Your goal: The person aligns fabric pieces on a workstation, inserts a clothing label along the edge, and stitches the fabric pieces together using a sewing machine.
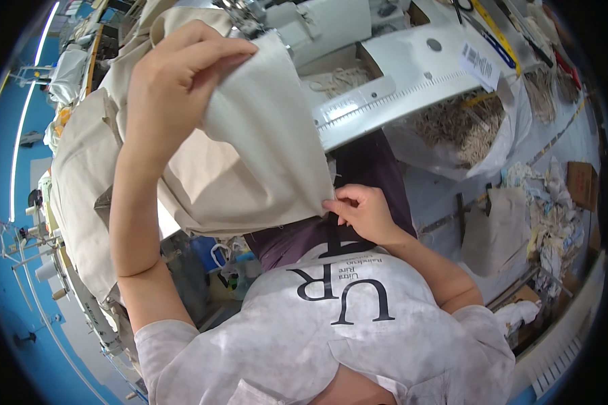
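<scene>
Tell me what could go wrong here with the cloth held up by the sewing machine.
The left hand lifts the beige cloth close under the sewing machine, so fingers or fabric might catch near its head. The right hand pinches only the bottom corner, which could slip. The cloth also drapes against the metal ruler guide, whose edge might snag it.

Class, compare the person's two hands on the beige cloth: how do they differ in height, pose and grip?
The left hand is raised high, wrist bent, fingers curled over the top of the beige cloth; the right hand sits low near the lap. The left hand grasps a broad fold; the right hand pinches only the lower edge. Both are bare and hold the same cloth.
</scene>
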Tool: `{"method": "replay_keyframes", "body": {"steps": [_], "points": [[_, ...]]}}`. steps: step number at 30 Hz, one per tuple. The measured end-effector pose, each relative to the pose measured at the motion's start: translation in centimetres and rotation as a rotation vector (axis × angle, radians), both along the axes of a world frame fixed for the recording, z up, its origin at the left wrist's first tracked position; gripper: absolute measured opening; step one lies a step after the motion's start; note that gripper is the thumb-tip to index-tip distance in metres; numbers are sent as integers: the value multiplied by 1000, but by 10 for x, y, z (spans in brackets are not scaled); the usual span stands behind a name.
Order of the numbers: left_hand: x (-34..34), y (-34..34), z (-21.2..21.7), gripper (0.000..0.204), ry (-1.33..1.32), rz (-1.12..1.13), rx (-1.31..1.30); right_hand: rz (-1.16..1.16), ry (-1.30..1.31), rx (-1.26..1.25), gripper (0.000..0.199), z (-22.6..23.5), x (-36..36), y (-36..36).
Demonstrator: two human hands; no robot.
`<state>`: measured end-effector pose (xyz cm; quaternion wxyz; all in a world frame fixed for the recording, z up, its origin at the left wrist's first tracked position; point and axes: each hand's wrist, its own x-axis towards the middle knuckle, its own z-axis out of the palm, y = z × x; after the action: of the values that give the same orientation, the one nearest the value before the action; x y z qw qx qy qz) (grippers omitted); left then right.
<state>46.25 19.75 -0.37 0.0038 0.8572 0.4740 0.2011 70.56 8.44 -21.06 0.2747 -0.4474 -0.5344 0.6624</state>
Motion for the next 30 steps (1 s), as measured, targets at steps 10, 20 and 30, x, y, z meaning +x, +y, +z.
{"method": "replay_keyframes", "body": {"steps": [10,20,30], "points": [[5,7,-1,28,-37,-51,91,51,-5,-2,19,-1,10,5],[0,-3,-8,27,-39,18,113,-35,-15,35,17,0,18,-14],[-2,2,-7,19,-13,54,202,-6,48,199,13,9,21,-6]]}}
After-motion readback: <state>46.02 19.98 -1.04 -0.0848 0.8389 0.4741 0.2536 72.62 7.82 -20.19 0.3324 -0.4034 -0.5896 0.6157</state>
